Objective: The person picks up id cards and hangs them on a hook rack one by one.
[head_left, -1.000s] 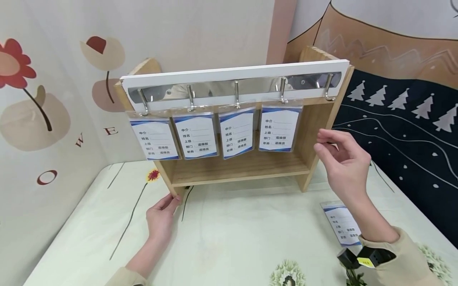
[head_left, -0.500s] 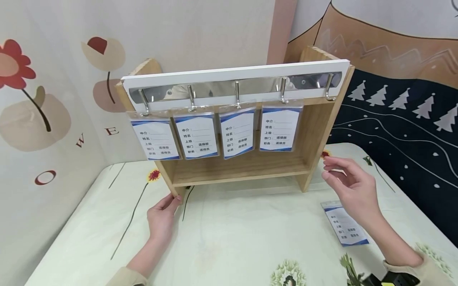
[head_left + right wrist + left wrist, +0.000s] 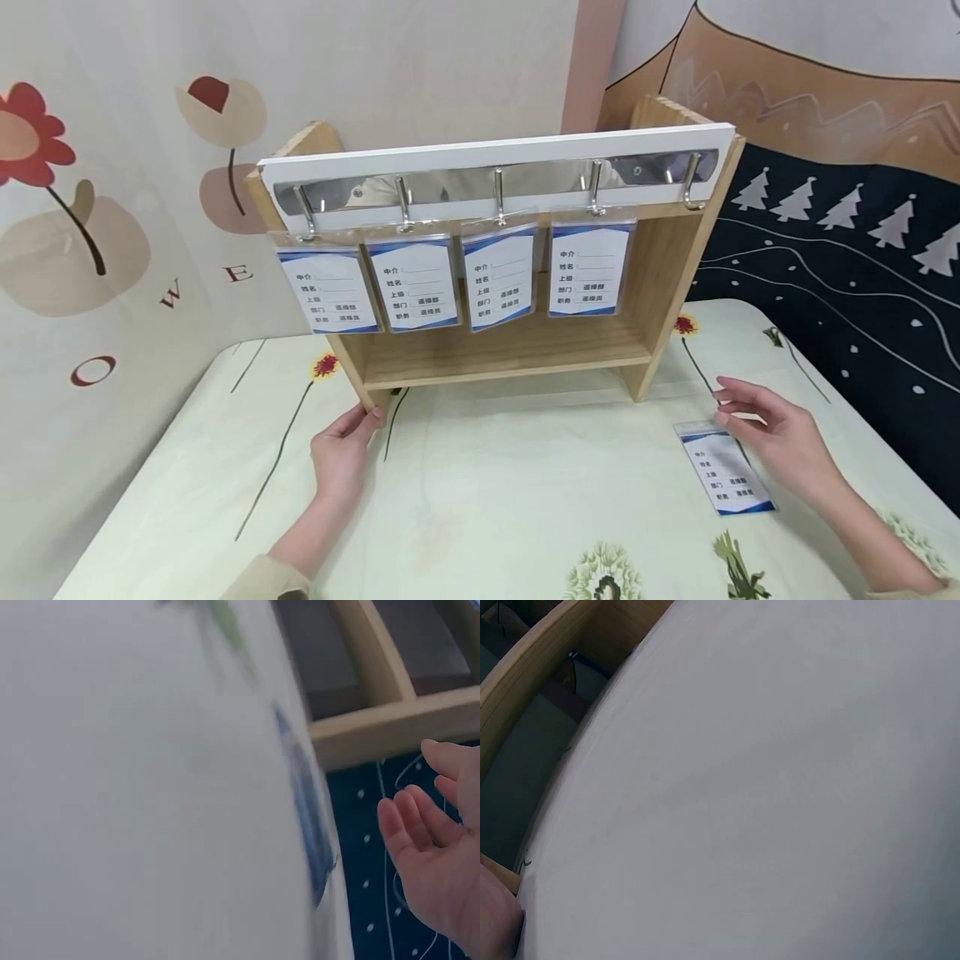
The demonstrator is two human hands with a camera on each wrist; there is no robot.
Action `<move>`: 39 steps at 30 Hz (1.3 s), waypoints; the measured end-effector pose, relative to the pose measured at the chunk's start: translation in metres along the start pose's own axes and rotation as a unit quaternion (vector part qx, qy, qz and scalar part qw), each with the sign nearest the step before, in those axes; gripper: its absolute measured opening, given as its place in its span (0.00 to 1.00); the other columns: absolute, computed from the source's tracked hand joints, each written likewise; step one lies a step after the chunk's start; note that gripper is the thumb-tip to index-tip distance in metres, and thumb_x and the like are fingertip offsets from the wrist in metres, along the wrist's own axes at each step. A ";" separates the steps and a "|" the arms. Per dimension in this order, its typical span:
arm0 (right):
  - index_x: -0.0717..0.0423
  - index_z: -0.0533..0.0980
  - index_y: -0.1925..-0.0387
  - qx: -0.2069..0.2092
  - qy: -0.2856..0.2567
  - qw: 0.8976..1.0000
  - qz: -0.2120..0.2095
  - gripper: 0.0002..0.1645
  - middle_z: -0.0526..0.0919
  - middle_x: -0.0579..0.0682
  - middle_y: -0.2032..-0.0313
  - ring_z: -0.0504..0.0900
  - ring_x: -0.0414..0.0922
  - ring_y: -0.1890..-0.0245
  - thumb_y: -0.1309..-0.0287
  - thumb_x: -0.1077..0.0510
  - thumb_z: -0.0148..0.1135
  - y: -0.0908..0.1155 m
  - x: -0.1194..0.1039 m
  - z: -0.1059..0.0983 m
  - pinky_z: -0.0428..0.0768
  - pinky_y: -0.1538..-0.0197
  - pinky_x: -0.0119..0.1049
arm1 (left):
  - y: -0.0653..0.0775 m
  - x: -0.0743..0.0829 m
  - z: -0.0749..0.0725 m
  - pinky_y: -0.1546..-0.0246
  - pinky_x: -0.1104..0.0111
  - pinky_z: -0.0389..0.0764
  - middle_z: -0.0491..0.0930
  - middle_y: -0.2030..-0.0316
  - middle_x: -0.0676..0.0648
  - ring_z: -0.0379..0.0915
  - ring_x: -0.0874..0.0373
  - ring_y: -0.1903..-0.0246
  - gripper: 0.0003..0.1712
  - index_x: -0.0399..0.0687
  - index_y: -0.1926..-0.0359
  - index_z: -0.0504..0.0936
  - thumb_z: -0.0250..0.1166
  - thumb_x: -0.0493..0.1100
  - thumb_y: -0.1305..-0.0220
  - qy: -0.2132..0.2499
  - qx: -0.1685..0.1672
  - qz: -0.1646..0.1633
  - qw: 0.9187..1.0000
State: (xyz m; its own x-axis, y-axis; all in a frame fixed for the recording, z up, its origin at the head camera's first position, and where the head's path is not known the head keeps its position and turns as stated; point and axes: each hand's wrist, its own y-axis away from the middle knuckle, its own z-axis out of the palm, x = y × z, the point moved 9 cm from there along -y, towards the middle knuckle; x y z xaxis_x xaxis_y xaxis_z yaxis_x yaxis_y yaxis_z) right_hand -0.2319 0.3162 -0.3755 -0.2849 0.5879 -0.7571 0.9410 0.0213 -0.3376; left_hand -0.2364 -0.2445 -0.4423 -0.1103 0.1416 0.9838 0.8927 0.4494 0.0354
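A wooden shelf [image 3: 510,358] stands on the table, with a white hook rail [image 3: 495,150] across its top front. From its hooks hang several clear badge holders, among them a left one [image 3: 333,287] and a right one [image 3: 588,267]; the far-right hook [image 3: 690,179] is bare. My left hand [image 3: 341,454] pinches the foot of the shelf's left side panel between thumb and fingers. Over the upper right edge of a loose badge holder [image 3: 723,475] lying on the table, my right hand [image 3: 783,437] hovers with relaxed, slightly bent fingers, holding nothing. The right wrist view shows its fingers [image 3: 431,821] apart.
A pale cloth [image 3: 480,500] with printed flowers covers the table. Behind the shelf rises a light curtain [image 3: 450,67] with flower prints. A dark cloth [image 3: 840,275] with printed trees hangs along the right edge.
My right hand has moved down from beside the shelf's right panel to the loose badge holder on the table. The left hand stays at the shelf's foot.
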 end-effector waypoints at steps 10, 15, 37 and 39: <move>0.69 0.69 0.32 -0.132 0.098 0.983 0.079 0.39 0.81 0.66 0.44 0.76 0.35 0.53 0.38 0.57 0.73 0.005 0.039 0.006 0.75 0.57 0.20 | 0.002 -0.001 0.003 0.57 0.86 0.75 0.80 0.43 0.34 0.77 0.80 0.62 0.24 0.37 0.37 0.80 0.67 0.44 0.29 -0.001 -0.004 0.002 1.000; 0.71 0.69 0.33 -0.172 0.120 0.973 0.095 0.41 0.80 0.65 0.45 0.76 0.52 0.52 0.41 0.56 0.75 0.004 0.050 0.012 0.75 0.59 0.25 | 0.003 -0.001 0.003 0.57 0.86 0.75 0.80 0.42 0.34 0.77 0.80 0.61 0.24 0.37 0.37 0.80 0.67 0.44 0.29 -0.002 -0.005 -0.001 1.000; 0.71 0.77 0.43 -0.226 0.162 0.956 0.089 0.35 0.79 0.56 0.57 0.73 0.52 0.58 0.51 0.61 0.80 -0.020 0.043 0.026 0.75 0.59 0.35 | -0.001 0.001 0.000 0.57 0.86 0.76 0.81 0.44 0.35 0.77 0.80 0.60 0.23 0.38 0.38 0.81 0.68 0.43 0.29 0.000 0.007 0.004 1.000; 0.70 0.78 0.45 -0.234 0.158 0.955 0.088 0.33 0.78 0.54 0.59 0.72 0.51 0.59 0.51 0.61 0.80 -0.020 0.043 0.028 0.74 0.60 0.36 | -0.001 0.001 0.000 0.57 0.85 0.77 0.81 0.44 0.35 0.77 0.80 0.61 0.23 0.37 0.38 0.81 0.68 0.43 0.29 0.003 0.006 0.003 1.000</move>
State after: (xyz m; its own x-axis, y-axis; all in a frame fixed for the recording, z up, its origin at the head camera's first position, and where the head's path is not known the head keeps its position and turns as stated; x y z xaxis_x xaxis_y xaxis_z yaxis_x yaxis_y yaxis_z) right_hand -0.2684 0.3187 -0.4167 -0.1150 0.8287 -0.5478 0.9689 0.2153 0.1223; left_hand -0.2375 -0.2449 -0.4416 -0.1016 0.1396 0.9850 0.8876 0.4598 0.0264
